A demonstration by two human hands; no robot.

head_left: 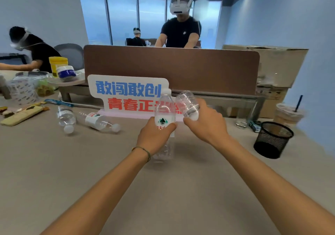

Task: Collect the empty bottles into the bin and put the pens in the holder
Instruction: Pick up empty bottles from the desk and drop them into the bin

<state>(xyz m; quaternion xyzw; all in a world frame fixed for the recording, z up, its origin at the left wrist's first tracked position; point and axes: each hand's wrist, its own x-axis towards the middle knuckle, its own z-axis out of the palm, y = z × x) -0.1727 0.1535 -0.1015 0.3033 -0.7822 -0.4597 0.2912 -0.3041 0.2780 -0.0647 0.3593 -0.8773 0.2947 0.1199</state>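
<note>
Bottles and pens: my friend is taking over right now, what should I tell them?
Left hand grips an upright labelled bottle around its middle.
Right hand grips a clear bottle, tilted with its cap toward the palm.
Two more bottles lie on their sides on the desk, to the left.
The black mesh holder stands on the right. No bin is in view, and I cannot pick out any pens.
Done: two bottles picked up.
Left: bin those two, fetch the two lying ones, then find the pens and put them in the holder.
</note>
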